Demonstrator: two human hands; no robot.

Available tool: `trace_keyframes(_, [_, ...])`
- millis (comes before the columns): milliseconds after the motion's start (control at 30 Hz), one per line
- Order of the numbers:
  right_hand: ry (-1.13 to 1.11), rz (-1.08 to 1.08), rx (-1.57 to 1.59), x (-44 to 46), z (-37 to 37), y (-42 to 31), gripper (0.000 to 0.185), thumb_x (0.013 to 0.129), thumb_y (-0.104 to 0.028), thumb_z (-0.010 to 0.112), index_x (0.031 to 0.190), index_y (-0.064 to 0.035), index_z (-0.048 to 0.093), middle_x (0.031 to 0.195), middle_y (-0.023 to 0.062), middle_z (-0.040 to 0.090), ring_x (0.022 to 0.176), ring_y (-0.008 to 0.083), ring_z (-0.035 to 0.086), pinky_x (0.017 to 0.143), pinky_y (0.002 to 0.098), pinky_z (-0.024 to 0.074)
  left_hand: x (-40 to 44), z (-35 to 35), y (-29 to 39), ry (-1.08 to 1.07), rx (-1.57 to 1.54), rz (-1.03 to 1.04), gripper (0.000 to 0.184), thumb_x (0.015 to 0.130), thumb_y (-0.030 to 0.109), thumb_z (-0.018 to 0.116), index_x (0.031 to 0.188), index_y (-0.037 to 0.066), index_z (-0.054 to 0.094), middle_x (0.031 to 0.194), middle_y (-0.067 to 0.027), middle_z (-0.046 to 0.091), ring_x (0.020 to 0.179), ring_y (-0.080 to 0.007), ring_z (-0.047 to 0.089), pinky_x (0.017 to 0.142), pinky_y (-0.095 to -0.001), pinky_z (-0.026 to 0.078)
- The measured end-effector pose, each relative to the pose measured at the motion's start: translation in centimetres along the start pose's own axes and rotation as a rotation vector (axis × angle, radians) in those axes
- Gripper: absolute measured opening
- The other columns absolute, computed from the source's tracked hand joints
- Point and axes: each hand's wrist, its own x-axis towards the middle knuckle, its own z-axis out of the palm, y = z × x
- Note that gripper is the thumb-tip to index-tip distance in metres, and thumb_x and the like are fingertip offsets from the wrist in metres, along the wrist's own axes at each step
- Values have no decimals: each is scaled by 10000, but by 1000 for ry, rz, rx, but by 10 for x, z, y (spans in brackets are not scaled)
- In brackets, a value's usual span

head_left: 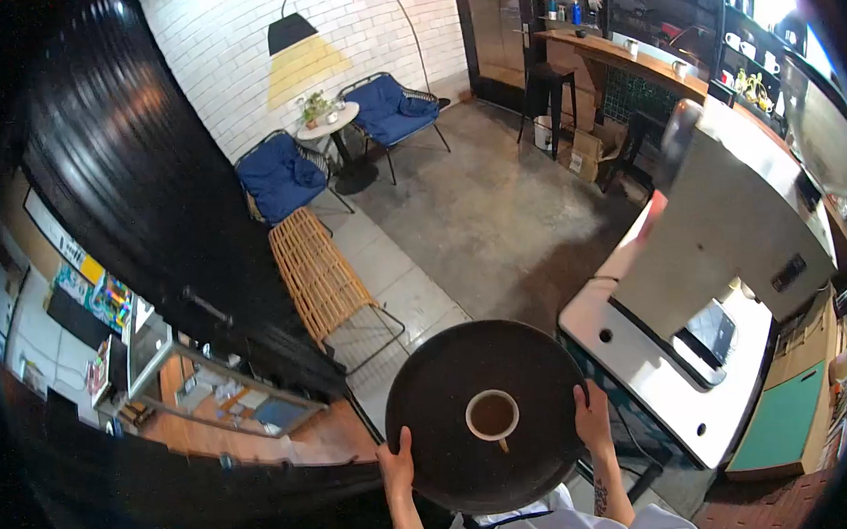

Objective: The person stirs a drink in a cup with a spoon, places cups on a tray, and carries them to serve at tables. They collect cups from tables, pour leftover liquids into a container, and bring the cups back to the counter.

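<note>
A round black tray [447, 377] is held level in front of the body. A white cup [492, 416] with brown liquid stands upright on it near the middle, its handle toward the body. My left hand [396, 462] grips the tray's left edge, thumb on top. At the right edge, my right hand [593, 416] grips the rim, its thumb also on top. The fingers beneath the tray are hidden.
On the right is a white counter [671, 414] with a grey machine [696, 224]. A wicker bench [315, 274] stands ahead left, beyond it blue chairs [388, 110] and a small round table [332, 125]. Concrete floor [468, 196] lies ahead; a black stool [549, 75] stands farther back.
</note>
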Motion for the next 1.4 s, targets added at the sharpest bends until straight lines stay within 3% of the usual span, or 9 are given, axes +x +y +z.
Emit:
trace_keyframes(100, [-72,-39,79,51,33,-24,439,1018,-299,475,1184,97,567,1104,307,623,1081,439,587,951,448,440,64,13,25,39,-3,151,613,914,499,642,758,-88,554,668,-61,528,696,-138,509,648,-378,441])
trace_keyframes(267, [-33,-133,205,129,94,-65,341,1016,-246,477,1030,82,567,880,246,616,812,386,593,755,425,451,169,22,63,-43,81,21,454,922,353,664,866,-96,633,744,-63,609,715,-147,550,667,-379,466])
trace_keyframes(467, [-9,-160,253,226,149,-142,316,1016,-185,508,790,12,408,652,47,333,595,114,336,526,327,299,300,55,64,-12,168,-59,517,900,397,678,1015,-106,644,960,-209,668,917,-283,624,823,-401,476])
trace_keyframes(767, [41,-75,286,389,243,-228,338,1009,-222,533,815,42,453,629,35,356,606,94,339,515,323,297,494,131,160,-26,130,-24,506,899,422,679,1036,-64,653,1000,-171,675,921,-277,629,828,-401,474])
trace_keyframes(1033, [11,-4,236,551,316,-282,295,1002,-212,537,933,74,552,668,50,447,652,114,419,556,311,368,658,199,221,-73,48,-19,475,935,399,640,811,-60,642,724,-81,627,705,-199,588,675,-398,467])
trace_keyframes(1233, [-23,187,212,674,385,-334,498,982,-354,568,1183,101,565,1124,233,605,1123,285,551,964,379,422,798,256,225,-50,-32,136,579,957,517,555,668,17,514,587,-1,425,554,-160,447,559,-387,382])
trace_keyframes(1300, [-143,275,279,724,405,-357,601,969,-396,575,1307,97,506,1363,299,479,1345,375,395,1113,398,306,844,273,238,-102,19,-60,605,960,560,517,622,64,440,562,21,348,501,-141,355,516,-371,334])
trace_keyframes(1333, [-153,270,280,746,429,-352,601,969,-396,575,1307,97,506,1363,299,479,1345,375,395,1113,398,306,867,281,244,-91,19,-63,605,960,560,517,622,64,440,562,21,348,501,-141,355,516,-371,334])
trace_keyframes(1400, [156,35,195,797,472,-351,488,977,-350,573,1126,115,572,1042,230,619,1051,268,575,897,372,452,913,303,259,-65,55,-121,603,964,563,505,605,96,372,551,24,312,476,-133,316,490,-372,304])
